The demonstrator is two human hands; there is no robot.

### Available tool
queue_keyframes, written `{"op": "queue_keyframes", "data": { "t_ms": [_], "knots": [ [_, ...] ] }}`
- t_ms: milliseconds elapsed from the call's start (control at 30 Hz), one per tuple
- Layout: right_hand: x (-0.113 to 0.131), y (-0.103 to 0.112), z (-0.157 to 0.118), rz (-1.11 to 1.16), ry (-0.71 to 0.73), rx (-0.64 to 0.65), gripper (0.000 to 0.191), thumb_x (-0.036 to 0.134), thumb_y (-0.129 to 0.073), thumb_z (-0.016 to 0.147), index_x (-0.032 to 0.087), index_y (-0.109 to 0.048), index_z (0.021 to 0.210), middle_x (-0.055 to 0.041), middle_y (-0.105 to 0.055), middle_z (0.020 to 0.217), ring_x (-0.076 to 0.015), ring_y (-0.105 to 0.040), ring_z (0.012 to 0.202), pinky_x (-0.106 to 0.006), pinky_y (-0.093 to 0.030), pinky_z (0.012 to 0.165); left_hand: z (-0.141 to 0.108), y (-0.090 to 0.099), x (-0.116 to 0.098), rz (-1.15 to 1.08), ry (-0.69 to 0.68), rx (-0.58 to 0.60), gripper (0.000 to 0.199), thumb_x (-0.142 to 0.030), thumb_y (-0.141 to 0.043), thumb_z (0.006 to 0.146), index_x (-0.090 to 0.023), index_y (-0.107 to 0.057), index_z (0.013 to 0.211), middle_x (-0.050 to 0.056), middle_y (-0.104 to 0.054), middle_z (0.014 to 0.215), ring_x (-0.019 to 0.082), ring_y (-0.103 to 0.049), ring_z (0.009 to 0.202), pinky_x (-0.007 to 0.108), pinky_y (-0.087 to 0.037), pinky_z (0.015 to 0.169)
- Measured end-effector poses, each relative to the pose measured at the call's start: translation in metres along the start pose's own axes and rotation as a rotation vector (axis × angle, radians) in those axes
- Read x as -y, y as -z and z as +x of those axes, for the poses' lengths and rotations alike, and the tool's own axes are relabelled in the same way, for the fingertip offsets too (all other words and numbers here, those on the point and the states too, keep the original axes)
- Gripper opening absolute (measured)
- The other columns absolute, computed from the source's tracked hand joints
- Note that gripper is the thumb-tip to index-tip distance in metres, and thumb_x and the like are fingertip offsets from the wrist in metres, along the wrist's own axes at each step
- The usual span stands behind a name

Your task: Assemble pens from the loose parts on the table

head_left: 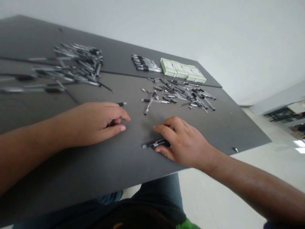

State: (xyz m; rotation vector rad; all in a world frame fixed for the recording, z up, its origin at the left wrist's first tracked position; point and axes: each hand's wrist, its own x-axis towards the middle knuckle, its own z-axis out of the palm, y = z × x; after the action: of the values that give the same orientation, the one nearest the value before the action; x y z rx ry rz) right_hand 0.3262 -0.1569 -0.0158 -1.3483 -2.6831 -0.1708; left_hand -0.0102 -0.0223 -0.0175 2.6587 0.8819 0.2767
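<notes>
Your right hand (184, 143) grips a black pen (156, 143) under its curled fingers (166, 128), your left hand (97, 124) curls around a thinner pen (122, 104), and loose pens (178, 93) and pale green boxes (182, 70) lie ahead at twelve o'clock on the gray table (119, 165).

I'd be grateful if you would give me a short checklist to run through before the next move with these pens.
Right hand on the black pen: ok, fingers and thumb lie around it.
Left hand holding the short pen piece: cannot tell, the fingers hide its lower end.
Hands apart from each other: ok, bare table shows between them.
Loose pen parts away from both hands: ok, none touches either hand.
Boxes out of the way: ok, they sit beyond the loose parts.
Small dark piece safely placed: not ok, it lies very near the table edge.
</notes>
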Motion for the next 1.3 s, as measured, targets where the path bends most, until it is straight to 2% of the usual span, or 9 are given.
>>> {"op": "queue_keyframes", "data": {
  "t_ms": [67, 167, 300, 500, 600, 767, 1133, 1300],
  "knots": [
    [-0.008, 0.002, 0.022, -0.033, 0.006, 0.131, 0.045, 0.059, -0.068, 0.121, 0.018, -0.081, 0.135, -0.0168, -0.079, 0.12, -0.0338, -0.076, 0.103, -0.046, -0.064, 0.088, 0.002, 0.001, 0.006, 0.002, 0.012, 0.013, 0.047, -0.059, -0.057, 0.103, -0.026, -0.086, 0.119, 0.008, -0.083, 0.099, 0.031, -0.078, 0.09, 0.044, -0.062, 0.09],
    [-0.023, 0.001, 0.054, -0.084, -0.01, 0.257, 0.03, 0.045, -0.065, 0.123, 0.019, -0.079, 0.13, -0.0143, -0.083, 0.116, -0.0322, -0.079, 0.105, -0.042, -0.058, 0.091, 0.003, 0.003, 0.011, 0.003, 0.024, 0.025, 0.042, -0.056, -0.058, 0.103, -0.027, -0.087, 0.114, 0.008, -0.085, 0.099, 0.031, -0.079, 0.09, 0.042, -0.06, 0.087],
    [-0.047, -0.003, 0.089, -0.13, -0.005, 0.293, 0.027, 0.038, -0.065, 0.121, 0.017, -0.078, 0.131, -0.0179, -0.085, 0.126, -0.0338, -0.081, 0.118, -0.04, -0.055, 0.097, 0.003, 0.004, 0.011, 0.005, 0.018, 0.037, 0.038, -0.052, -0.056, 0.105, -0.028, -0.085, 0.111, 0.007, -0.087, 0.101, 0.029, -0.08, 0.093, 0.041, -0.057, 0.083],
    [-0.068, -0.006, 0.125, -0.137, 0.042, 0.277, 0.025, 0.039, -0.069, 0.117, 0.018, -0.079, 0.127, -0.0186, -0.086, 0.126, -0.0346, -0.08, 0.117, -0.039, -0.053, 0.095, 0.001, 0.004, 0.008, -0.021, -0.008, 0.043, 0.034, -0.046, -0.057, 0.107, -0.027, -0.084, 0.112, 0.008, -0.086, 0.104, 0.029, -0.081, 0.098, 0.042, -0.057, 0.086],
    [-0.072, -0.01, 0.129, -0.104, 0.032, 0.225, 0.023, 0.039, -0.068, 0.116, 0.019, -0.079, 0.122, -0.018, -0.086, 0.122, -0.034, -0.079, 0.114, -0.039, -0.052, 0.094, 0.001, 0.004, 0.008, -0.024, -0.016, 0.044, 0.034, -0.047, -0.056, 0.108, -0.026, -0.083, 0.111, 0.008, -0.085, 0.103, 0.029, -0.081, 0.098, 0.041, -0.056, 0.085],
    [-0.082, -0.016, 0.116, -0.02, 0.041, 0.137, 0.021, 0.04, -0.07, 0.114, 0.021, -0.078, 0.116, -0.0155, -0.083, 0.116, -0.0319, -0.075, 0.107, -0.038, -0.05, 0.09, 0.001, 0.002, 0.007, -0.058, -0.001, 0.041, 0.03, -0.045, -0.06, 0.108, -0.027, -0.084, 0.111, 0.008, -0.085, 0.105, 0.029, -0.08, 0.099, 0.041, -0.056, 0.086],
    [-0.086, -0.014, 0.112, 0.036, 0.067, 0.115, 0.021, 0.04, -0.073, 0.111, 0.021, -0.077, 0.118, -0.0151, -0.081, 0.117, -0.0315, -0.073, 0.105, -0.039, -0.05, 0.091, -0.001, 0.001, 0.009, -0.022, 0.006, 0.05, 0.033, -0.046, -0.058, 0.108, -0.027, -0.085, 0.111, 0.007, -0.083, 0.098, 0.028, -0.079, 0.091, 0.04, -0.055, 0.081],
    [-0.09, -0.011, 0.109, 0.114, 0.09, 0.036, 0.034, 0.054, -0.07, 0.112, 0.021, -0.076, 0.117, -0.0163, -0.081, 0.117, -0.0327, -0.072, 0.103, -0.041, -0.051, 0.089, -0.001, 0.003, 0.008, -0.026, 0.02, 0.054, 0.034, -0.048, -0.06, 0.107, -0.027, -0.086, 0.11, 0.009, -0.084, 0.097, 0.029, -0.08, 0.09, 0.041, -0.058, 0.08]
  ]
}}
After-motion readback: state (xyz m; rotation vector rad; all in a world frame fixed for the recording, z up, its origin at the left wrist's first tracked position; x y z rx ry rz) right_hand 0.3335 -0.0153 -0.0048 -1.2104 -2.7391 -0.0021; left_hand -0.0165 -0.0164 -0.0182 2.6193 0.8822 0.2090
